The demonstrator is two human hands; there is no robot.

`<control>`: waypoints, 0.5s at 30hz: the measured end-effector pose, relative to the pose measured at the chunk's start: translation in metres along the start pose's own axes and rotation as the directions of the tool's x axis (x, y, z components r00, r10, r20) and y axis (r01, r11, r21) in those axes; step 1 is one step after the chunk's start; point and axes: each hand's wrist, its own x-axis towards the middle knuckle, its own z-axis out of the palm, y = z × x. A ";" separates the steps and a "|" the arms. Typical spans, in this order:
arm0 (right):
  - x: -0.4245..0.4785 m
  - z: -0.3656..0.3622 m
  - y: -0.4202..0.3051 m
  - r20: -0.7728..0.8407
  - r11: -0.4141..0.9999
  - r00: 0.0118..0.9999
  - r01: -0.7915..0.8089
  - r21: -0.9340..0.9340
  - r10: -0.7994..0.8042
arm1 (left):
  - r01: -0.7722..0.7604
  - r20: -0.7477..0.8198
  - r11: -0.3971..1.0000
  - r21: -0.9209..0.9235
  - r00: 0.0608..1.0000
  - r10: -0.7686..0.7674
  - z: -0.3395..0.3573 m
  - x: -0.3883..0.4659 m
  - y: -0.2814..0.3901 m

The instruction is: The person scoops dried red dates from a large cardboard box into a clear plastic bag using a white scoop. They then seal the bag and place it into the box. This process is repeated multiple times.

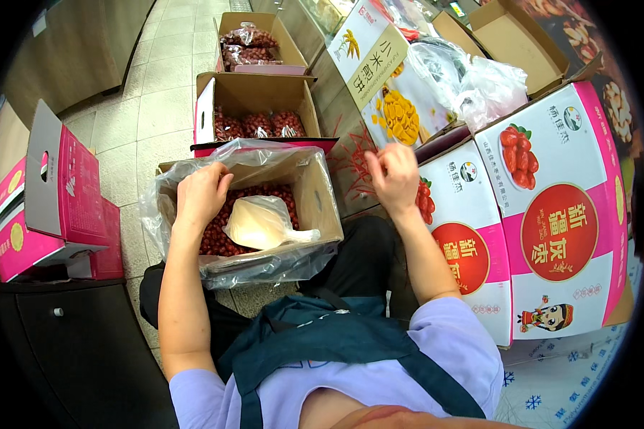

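Note:
Before me is an open cardboard box (314,201) lined with a clear plastic bag (279,268). Loose dark-red dates (212,238) fill its lower part, and a pale plastic scoop (255,222) lies on them, its handle toward the box's near right corner. My left hand (203,190), fingers curled, is over the box's left side by the liner; whether it grips the plastic is hidden. My right hand (394,177) is raised to the right of the box, beside thin red strips (354,155). Its fingers are bent, and I cannot tell whether anything is between them.
Beyond stand two open cartons (257,83) (292,40) holding bagged dates (257,124). Large printed date cartons (558,214) are on the right, with clear plastic bags (477,86) above. A pink carton (80,187) stands on the dark cabinet (86,343) at left. Pale floor tiles (161,107) run between.

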 end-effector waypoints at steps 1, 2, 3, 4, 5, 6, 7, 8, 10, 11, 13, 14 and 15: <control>0.021 -0.003 -0.001 -0.044 0.999 0.998 0.036 -0.007 -0.037 | -0.008 -0.006 1.000 0.002 1.000 0.008 0.001 0.000 0.000; 0.043 -0.005 -0.001 -0.115 0.997 0.990 0.080 -0.002 -0.079 | -0.017 0.000 1.000 0.002 1.000 0.017 0.003 0.000 -0.001; 0.067 -0.005 0.001 -0.184 0.993 0.975 0.122 -0.003 -0.120 | -0.023 0.003 1.000 -0.004 1.000 0.023 0.007 0.001 -0.001; 0.092 -0.003 0.001 -0.207 0.991 0.969 0.131 -0.032 -0.135 | -0.026 0.004 1.000 -0.002 1.000 0.026 0.008 0.000 -0.002; 0.120 0.003 0.001 -0.237 0.988 0.959 0.147 -0.055 -0.156 | -0.022 -0.005 1.000 0.006 1.000 0.022 0.004 -0.001 -0.004; 0.147 0.013 0.010 -0.256 0.977 0.945 0.176 -0.119 -0.202 | -0.008 0.002 1.000 0.014 1.000 0.008 0.001 -0.002 -0.005; 0.174 0.021 0.023 -0.268 0.961 0.931 0.201 -0.191 -0.248 | -0.007 0.003 1.000 0.007 1.000 0.007 -0.001 -0.002 -0.004; 0.196 0.033 0.036 -0.230 0.946 0.945 0.166 -0.277 -0.234 | -0.002 0.003 1.000 0.009 1.000 0.002 -0.002 -0.003 -0.005; 0.233 0.052 0.065 -0.157 0.903 0.975 0.079 -0.422 -0.159 | 0.007 0.004 1.000 0.010 1.000 -0.007 -0.003 -0.002 -0.007; 0.248 0.061 0.082 -0.126 0.875 0.987 0.026 -0.483 -0.099 | 0.009 0.003 1.000 0.003 1.000 -0.009 -0.004 -0.002 -0.005; 0.262 0.074 0.106 -0.068 0.824 0.998 -0.047 -0.565 0.010 | 0.009 0.003 1.000 -0.005 1.000 -0.009 -0.002 0.000 -0.007; 0.267 0.079 0.117 -0.038 0.805 0.998 -0.070 -0.590 0.058 | 0.007 0.005 1.000 -0.021 1.000 -0.007 -0.002 0.001 -0.008; 0.274 0.081 0.118 -0.008 0.791 0.995 -0.087 -0.606 0.103 | 0.015 -0.001 1.000 -0.015 1.000 -0.015 -0.003 0.000 -0.009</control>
